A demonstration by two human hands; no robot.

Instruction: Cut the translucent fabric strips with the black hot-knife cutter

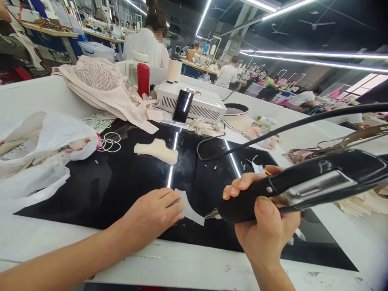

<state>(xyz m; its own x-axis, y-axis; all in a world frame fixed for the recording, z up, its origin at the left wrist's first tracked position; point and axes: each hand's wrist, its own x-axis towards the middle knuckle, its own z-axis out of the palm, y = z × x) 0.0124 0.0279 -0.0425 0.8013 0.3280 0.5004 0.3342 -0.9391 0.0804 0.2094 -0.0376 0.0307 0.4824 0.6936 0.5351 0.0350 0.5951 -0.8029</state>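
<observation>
My right hand (268, 226) is wrapped round a black handheld power tool (242, 204) with a silver lever and a black cable. The tool's narrow metal tip points left and meets, or nearly meets, the right corner of a thin white curved piece (190, 208). Palm down, my left hand (154, 212) rests its fingers on that piece's left end, keeping it flat on the glossy black panel (112, 194). Part of the piece is hidden under those fingers. Farther back on the panel lies a cream, T-shaped padded piece (157, 150).
Around the panel are a white plastic bag (45, 149), beige lace garments (100, 87), pale elastic loops (109, 142), and a phone (183, 106) leaning on a vented white box (194, 101). A red flask (143, 79) stands behind. The tool's cable (291, 123) arcs overhead at right.
</observation>
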